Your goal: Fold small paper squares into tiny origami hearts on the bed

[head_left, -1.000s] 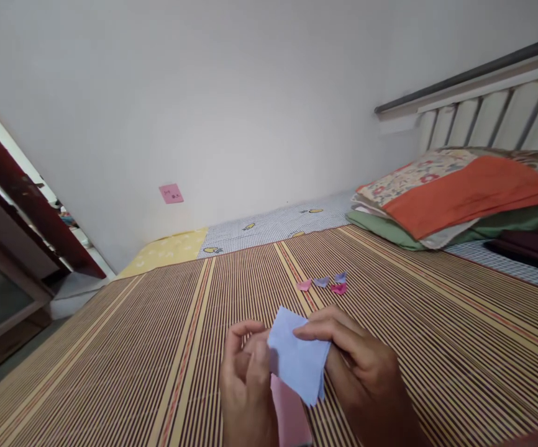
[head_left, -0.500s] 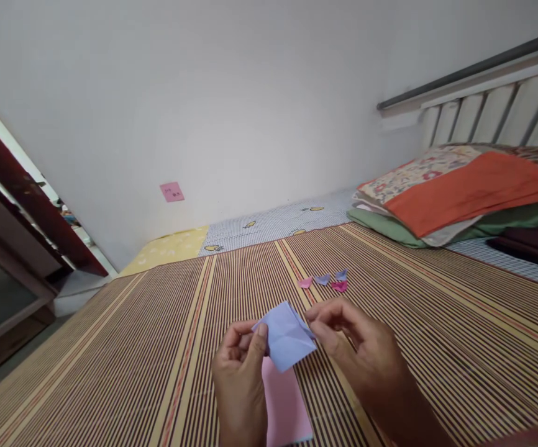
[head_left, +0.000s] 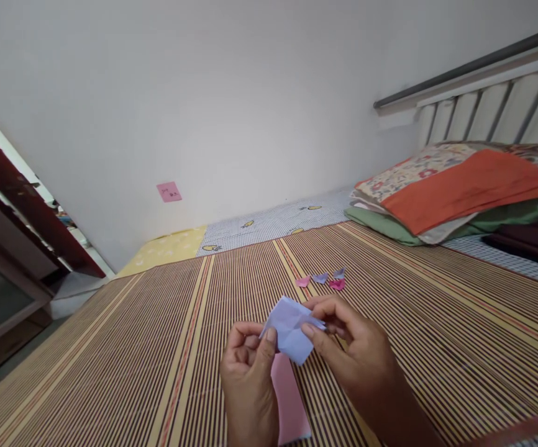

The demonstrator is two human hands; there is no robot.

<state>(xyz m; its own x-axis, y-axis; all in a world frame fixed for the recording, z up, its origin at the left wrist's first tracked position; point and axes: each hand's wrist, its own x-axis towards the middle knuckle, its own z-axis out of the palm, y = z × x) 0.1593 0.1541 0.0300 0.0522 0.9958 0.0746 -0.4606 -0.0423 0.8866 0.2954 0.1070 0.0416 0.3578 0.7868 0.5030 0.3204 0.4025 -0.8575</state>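
A creased sheet of light blue paper (head_left: 288, 328), partly folded, is held above the mat between my two hands. My left hand (head_left: 251, 366) pinches its left edge, thumb on top and fingers beneath. On the right side, my right hand (head_left: 348, 341) grips the paper between thumb and index finger. Under them lies a pink paper pad (head_left: 290, 400), partly covered by my left hand. Beyond the hands rest several small folded paper pieces: a pink one (head_left: 303, 282), a magenta one (head_left: 337, 284) and bluish ones (head_left: 320, 278).
A striped bamboo mat (head_left: 133, 347) covers the bed. Folded bedding with an orange-edged pillow (head_left: 469, 192) is stacked at the right, below a white radiator (head_left: 487, 112). A pink note (head_left: 169, 192) sticks to the wall. A dark red door (head_left: 31, 192) stands at the left.
My right thumb and finger have closed on the right side of the blue paper, where they were at its edge before. The paper has turned slightly and my left hand has shifted right.
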